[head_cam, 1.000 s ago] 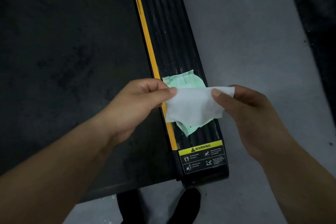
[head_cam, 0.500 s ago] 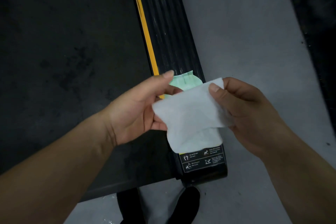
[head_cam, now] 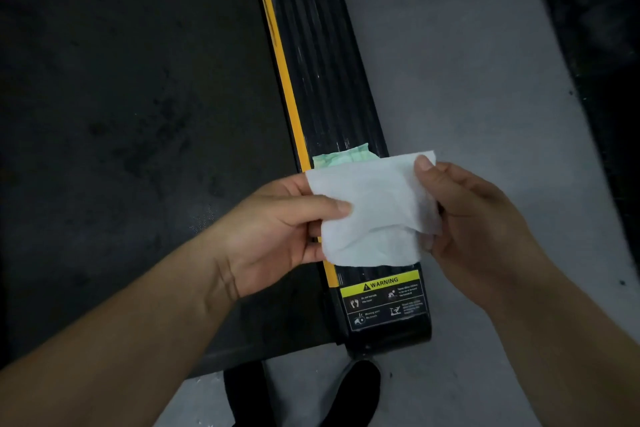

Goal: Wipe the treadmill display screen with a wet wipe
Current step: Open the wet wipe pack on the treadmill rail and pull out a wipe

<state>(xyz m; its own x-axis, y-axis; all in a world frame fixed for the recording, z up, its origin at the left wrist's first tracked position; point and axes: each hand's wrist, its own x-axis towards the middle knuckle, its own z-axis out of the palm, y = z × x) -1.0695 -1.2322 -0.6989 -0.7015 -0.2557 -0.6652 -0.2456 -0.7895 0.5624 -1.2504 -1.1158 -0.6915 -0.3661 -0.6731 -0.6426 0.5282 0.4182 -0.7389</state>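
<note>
Above the treadmill's side rail (head_cam: 322, 55), the white wipe (head_cam: 372, 210) hangs spread between both hands, seemingly being opened flat for wiping. Left hand (head_cam: 277, 236) pinches its left edge under the thumb; right hand (head_cam: 474, 236) pinches the right edge. No display screen shows.

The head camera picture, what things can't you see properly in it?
- Treadmill display screen: out of view; only the side rail and belt show.
- Green packet: mostly hidden behind the wet wipe, held by the left hand and right hand.
- Warning label: small print too tiny to read.
- Shoe: cut off by the bottom edge.
</note>
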